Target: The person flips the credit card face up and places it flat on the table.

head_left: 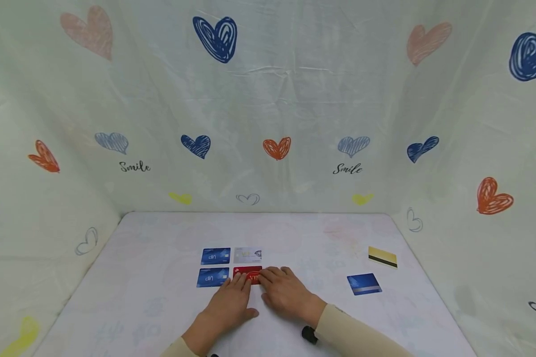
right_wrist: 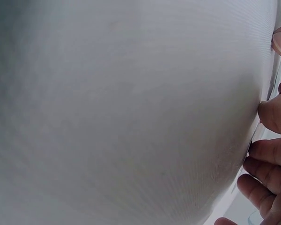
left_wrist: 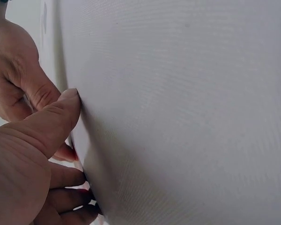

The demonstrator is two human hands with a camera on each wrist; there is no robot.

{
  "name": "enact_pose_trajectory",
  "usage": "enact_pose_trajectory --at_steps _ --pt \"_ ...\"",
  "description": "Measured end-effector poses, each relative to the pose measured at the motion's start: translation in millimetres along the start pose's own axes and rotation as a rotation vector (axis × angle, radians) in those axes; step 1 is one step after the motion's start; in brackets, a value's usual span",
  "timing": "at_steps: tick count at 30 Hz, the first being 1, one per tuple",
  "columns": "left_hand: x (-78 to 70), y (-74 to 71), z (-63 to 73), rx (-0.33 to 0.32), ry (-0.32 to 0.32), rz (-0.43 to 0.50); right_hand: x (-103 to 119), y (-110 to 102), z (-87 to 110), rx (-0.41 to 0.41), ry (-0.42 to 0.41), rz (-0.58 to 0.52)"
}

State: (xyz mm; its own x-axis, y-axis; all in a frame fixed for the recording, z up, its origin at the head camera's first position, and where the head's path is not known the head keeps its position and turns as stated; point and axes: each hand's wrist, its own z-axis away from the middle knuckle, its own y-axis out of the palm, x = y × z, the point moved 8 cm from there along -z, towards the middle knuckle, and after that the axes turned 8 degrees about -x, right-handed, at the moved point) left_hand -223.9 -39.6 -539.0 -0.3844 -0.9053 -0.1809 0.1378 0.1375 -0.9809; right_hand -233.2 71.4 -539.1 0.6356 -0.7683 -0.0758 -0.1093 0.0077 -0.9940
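Observation:
A red card [head_left: 245,270] with white lettering lies flat on the table, partly covered by fingers. My left hand [head_left: 230,305] rests its extended fingers on the card's near edge, thumb spread out to the side. From the right, my right hand [head_left: 288,292] touches the card's right end with its fingertips. Directly behind the red card is a silver-grey card [head_left: 247,255]. To the left lie two blue cards, one nearer [head_left: 213,277] and one farther back [head_left: 216,256], so these cards form two rows. Both wrist views show fingertips down at the table surface.
On the right side of the white table [head_left: 138,267] lie a blue card with a pale stripe [head_left: 364,284] and a gold card with a black stripe [head_left: 382,257]. A heart-printed curtain [head_left: 290,109] encloses the back and sides.

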Motion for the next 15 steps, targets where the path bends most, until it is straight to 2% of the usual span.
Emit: enact_pose_trajectory --at_steps 15 --pt "-0.7 -0.7 1.5 -0.015 0.027 -0.005 -0.8 1.1 0.9 0.003 0.002 -0.005"
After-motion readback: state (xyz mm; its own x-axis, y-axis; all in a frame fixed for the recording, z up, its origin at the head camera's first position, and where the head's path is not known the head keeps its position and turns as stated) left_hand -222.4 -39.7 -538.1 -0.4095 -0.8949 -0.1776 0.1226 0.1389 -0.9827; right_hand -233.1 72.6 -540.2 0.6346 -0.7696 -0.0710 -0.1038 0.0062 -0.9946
